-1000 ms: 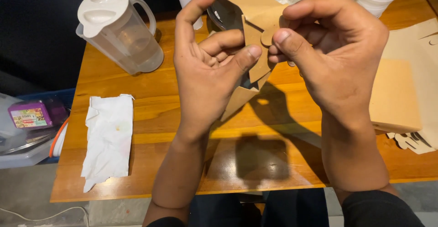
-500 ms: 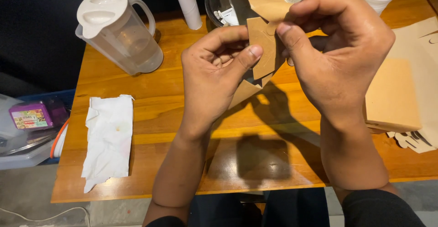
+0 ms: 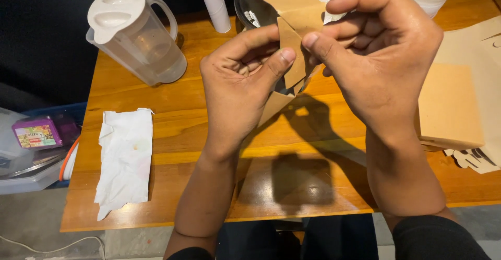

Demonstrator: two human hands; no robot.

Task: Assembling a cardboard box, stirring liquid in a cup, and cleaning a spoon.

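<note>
Both hands hold up a brown cardboard piece (image 3: pixel 284 14) above the wooden table (image 3: pixel 172 134). My left hand (image 3: pixel 240 87) grips it from the left, thumb pressed on a folded flap at the middle. My right hand (image 3: pixel 381 56) pinches the same flap from the right with thumb and forefinger. The lower part of the cardboard is hidden behind my hands.
A clear plastic jug with a white lid (image 3: pixel 133 35) stands at the back left. A crumpled white tissue (image 3: pixel 125 158) lies at the front left. Flat brown cardboard sheets (image 3: pixel 454 106) are stacked on the right. A white tube (image 3: pixel 214 4) and clear containers sit at the back. Plastic boxes (image 3: pixel 31 145) rest left of the table.
The cardboard piece has turned and been raised between my hands. My fingers have shifted onto the middle flap, my left thumb now pressing it.
</note>
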